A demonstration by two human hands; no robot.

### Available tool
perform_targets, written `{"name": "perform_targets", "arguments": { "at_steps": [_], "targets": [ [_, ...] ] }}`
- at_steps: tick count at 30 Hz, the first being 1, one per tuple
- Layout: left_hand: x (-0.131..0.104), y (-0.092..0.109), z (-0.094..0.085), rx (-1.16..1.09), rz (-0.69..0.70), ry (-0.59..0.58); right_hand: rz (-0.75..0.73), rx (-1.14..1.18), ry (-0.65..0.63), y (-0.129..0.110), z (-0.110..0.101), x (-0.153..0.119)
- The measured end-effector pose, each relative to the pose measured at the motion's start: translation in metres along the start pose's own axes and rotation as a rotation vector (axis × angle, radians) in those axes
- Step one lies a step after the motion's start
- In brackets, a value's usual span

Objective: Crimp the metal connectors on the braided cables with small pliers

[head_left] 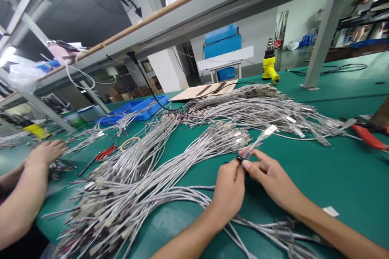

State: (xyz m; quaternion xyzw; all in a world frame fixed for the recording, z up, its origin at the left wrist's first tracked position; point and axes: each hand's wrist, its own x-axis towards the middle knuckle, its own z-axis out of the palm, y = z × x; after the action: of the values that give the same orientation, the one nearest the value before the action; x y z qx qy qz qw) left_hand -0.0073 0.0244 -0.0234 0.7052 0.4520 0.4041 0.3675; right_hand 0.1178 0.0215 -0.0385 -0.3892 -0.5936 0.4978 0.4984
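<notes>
Closest to you, braided cables with cylindrical grey fittings (284,233) run beneath your right forearm, and a small white slip (330,211) lies on the green table (343,178) just beyond that forearm. To your left spreads a large bundle of silvery cables (121,206), their dark and red wire ends fanned toward the lower left.

Just past this, your left hand (229,188) is closed, its fingertips pinching at a small black piece (240,159). Your right hand (270,176) grips the clear-sleeved cable end (247,154) beside it between thumb and fingers; a white tag (269,131) sticks out above your fingertips. Your fingers hide how the black piece and the sleeve meet.

At far left, another person's hand (45,153) rests low over some small parts, with red-handled scissors (106,153) and a tan ring (130,143) between it and the cables.

Beyond your hands lies a long cable pile (258,107), with a red-handled tool (369,137) to its right. Farther back are a blue tray (133,111), a flat board (203,90) and a yellow heat gun (270,68), under a raised shelf (182,12).
</notes>
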Motion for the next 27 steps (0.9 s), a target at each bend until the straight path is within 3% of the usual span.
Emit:
{"name": "perform_targets", "arguments": {
  "at_steps": [6, 11, 14, 19, 21, 27],
  "targets": [
    [0.001, 0.000, 0.002, -0.195, 0.001, -0.061, -0.121, -0.381, 0.114, 0.003, -0.002, 0.000],
    [-0.001, 0.007, 0.000, -0.135, -0.029, -0.079, -0.173, -0.600, 0.164, -0.005, -0.008, 0.005],
    [-0.002, 0.008, -0.001, -0.059, -0.077, -0.098, -0.167, -0.567, 0.179, -0.008, -0.015, 0.010],
    [0.002, 0.003, 0.000, -0.013, -0.086, -0.074, -0.047, -0.198, 0.017, -0.004, -0.017, 0.011],
    [0.002, 0.002, 0.001, -0.020, -0.072, -0.069, -0.031, -0.153, -0.024, -0.002, -0.014, 0.009],
    [-0.004, 0.008, 0.003, 0.012, -0.065, -0.139, -0.120, -0.353, 0.141, -0.003, -0.016, 0.011]
  ]
}}
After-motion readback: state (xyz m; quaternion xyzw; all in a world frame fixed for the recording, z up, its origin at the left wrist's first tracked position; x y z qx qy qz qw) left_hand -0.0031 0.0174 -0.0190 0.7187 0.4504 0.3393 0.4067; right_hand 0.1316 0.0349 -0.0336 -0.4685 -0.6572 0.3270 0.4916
